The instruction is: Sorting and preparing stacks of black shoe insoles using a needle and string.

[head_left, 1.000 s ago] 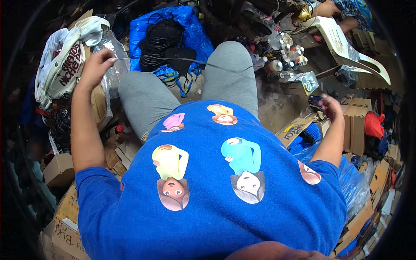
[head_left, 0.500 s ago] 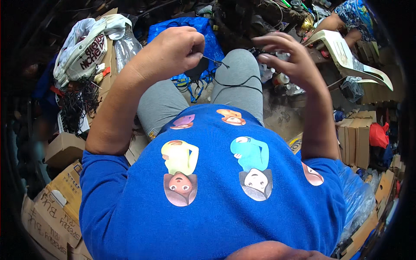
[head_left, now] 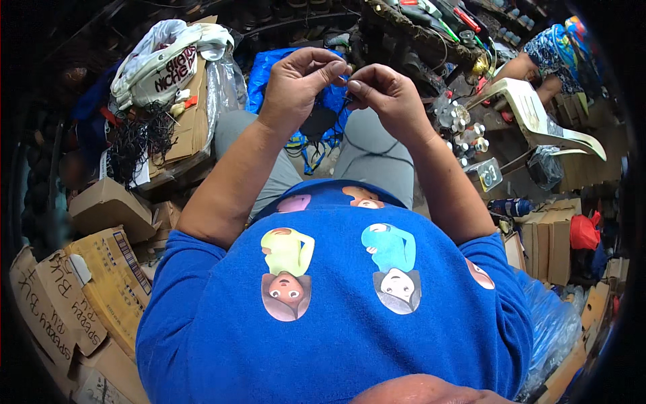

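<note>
Both my hands are raised above my knees, fingertips brought close together. My left hand (head_left: 306, 79) is closed in a pinch; the small thing in it is too fine to make out. My right hand (head_left: 389, 94) pinches thumb to forefinger beside it, with a thin black cord (head_left: 378, 155) seeming to run up to its fingertips. The rest of that cord lies in a loose loop over my right thigh. Between my knees, below the hands, is a flat dark piece (head_left: 319, 124), partly hidden, against a blue plastic bag (head_left: 264, 73).
At left, a white printed cloth bag (head_left: 161, 71) and a tangle of black laces (head_left: 138, 145) rest on cardboard. Small bottles (head_left: 464, 138) and a cream plastic chair (head_left: 525, 111) stand at right, near another person's arm (head_left: 521, 71). Cardboard boxes (head_left: 108, 209) lie around me.
My right hand, earlier apart with spread fingers, has come left and closed into a pinch beside my left hand. My left hand has shifted slightly right; the thin line at its fingers no longer shows clearly.
</note>
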Tool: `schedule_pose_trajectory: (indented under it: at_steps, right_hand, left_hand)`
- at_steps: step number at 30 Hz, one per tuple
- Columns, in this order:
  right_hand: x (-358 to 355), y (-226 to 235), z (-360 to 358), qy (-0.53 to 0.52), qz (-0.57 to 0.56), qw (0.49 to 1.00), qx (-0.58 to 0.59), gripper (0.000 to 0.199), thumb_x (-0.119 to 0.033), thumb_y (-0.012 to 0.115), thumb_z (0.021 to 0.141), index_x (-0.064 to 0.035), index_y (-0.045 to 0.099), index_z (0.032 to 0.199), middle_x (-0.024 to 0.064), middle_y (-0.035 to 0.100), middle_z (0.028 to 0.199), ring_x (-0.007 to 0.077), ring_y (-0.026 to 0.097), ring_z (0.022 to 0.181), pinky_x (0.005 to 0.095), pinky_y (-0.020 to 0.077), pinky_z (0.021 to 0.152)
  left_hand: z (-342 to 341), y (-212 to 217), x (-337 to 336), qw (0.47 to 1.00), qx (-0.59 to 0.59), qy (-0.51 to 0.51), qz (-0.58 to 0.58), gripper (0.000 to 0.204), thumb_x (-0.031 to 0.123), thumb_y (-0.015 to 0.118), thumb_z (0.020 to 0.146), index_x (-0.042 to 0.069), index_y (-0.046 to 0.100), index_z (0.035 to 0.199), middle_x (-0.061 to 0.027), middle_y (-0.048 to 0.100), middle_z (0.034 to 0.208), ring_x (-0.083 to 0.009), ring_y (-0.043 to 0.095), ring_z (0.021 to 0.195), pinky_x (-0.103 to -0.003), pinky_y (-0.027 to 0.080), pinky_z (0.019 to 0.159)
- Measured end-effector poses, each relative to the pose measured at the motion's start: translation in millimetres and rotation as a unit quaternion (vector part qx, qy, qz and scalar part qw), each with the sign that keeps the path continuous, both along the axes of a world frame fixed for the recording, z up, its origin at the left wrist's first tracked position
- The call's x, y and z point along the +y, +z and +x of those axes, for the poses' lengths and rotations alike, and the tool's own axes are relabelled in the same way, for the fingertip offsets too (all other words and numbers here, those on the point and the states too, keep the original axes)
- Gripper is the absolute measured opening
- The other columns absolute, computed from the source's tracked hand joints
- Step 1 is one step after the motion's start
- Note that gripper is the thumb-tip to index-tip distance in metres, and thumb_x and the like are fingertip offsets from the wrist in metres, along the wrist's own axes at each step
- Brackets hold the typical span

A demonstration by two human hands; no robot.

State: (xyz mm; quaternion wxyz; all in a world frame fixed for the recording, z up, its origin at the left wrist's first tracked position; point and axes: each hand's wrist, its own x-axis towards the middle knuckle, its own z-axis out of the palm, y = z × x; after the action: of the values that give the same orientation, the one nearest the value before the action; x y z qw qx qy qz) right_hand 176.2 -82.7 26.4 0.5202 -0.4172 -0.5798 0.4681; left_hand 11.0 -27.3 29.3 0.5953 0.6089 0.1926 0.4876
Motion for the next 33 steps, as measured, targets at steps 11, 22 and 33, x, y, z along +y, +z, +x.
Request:
schedule_pose_trajectory:
  at_steps: [11,22,33]
  right_hand:
    - [11.5,-8.9,71.9,-0.272,0.027,0.960,0.056,0.016,-0.015,0.059,0.087,-0.0046,0.061,0.099,0.0018,0.060,0.085,0.0074,0.055,0.074,0.0209,0.0451,0.070]
    - [38.1,-54.6,-4.9,-0.042,-0.081,0.989,0.114,0.018,-0.012,0.066,0.081,0.0016,0.064,0.093,0.0044,0.065,0.084,0.0083,0.058,0.077,0.0218,0.0470,0.070]
    - [107.6,-86.1,38.8,-0.083,-0.084,0.993,-0.016,0.013,-0.013,0.061,0.085,-0.0005,0.060,0.090,-0.0006,0.059,0.076,0.0062,0.053,0.071,0.0210,0.0444,0.066]
  left_hand:
    - [-19.5,-18.9,19.6,0.997,-0.010,0.068,-0.021,0.009,0.008,0.059,0.086,0.002,0.059,0.093,-0.0091,0.064,0.085,-0.0153,0.063,0.076,-0.026,0.052,0.070]
    - [7.2,-41.7,29.3,0.995,0.057,0.082,-0.029,0.010,0.010,0.064,0.083,0.003,0.062,0.089,-0.0017,0.062,0.081,-0.0075,0.056,0.074,-0.021,0.046,0.069]
    - [33.6,-74.2,155.7,0.972,0.216,-0.078,-0.044,0.017,0.017,0.058,0.083,0.003,0.062,0.092,-0.0125,0.064,0.083,-0.0240,0.060,0.076,-0.036,0.046,0.068]
